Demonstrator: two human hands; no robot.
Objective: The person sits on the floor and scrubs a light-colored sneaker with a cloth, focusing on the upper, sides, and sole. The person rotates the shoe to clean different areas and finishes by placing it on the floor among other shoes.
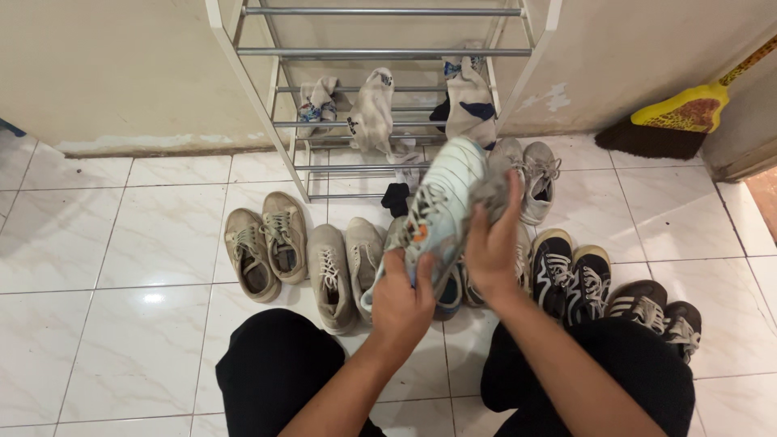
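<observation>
One pale striped sneaker (441, 206) held off the floor at frame centre, left hand (401, 303) closed on its heel at 6 o'clock, right hand (492, 243) clasping its side at 3 o'clock, beige shoes (267, 247) at 9, metal rack (388, 97) at 12.

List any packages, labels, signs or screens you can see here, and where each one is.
None in view: only shoes on the tiled floor, socks on a metal rack, a broom, and the light sneaker held in the left hand and right hand.
</observation>
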